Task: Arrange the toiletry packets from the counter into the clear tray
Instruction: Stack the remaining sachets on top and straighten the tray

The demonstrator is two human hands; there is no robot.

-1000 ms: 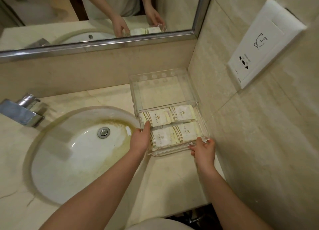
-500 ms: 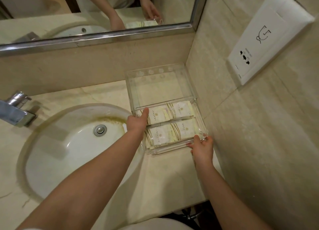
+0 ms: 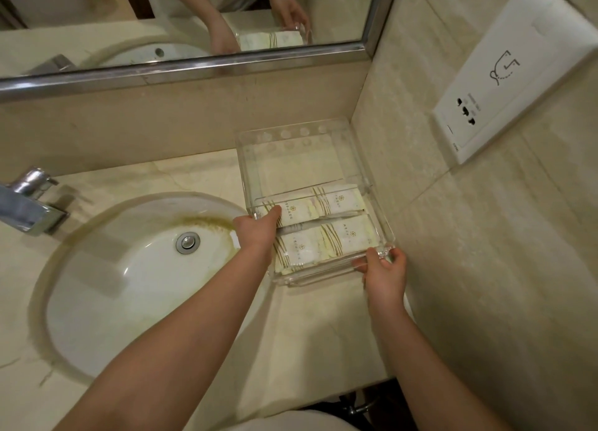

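Clear plastic forms the tray (image 3: 362, 171), which sits on the worktop (image 3: 307, 333) in the corner, its long axis running from the person toward the mirror (image 3: 181, 19). Four packets (image 3: 323, 226) lie flat in its near half, long sides running left to right. The left hand (image 3: 259, 231) rests on the tray's left edge, thumb on a packet, covering that packet's end. The right hand (image 3: 383, 270) pinches the near right corner.
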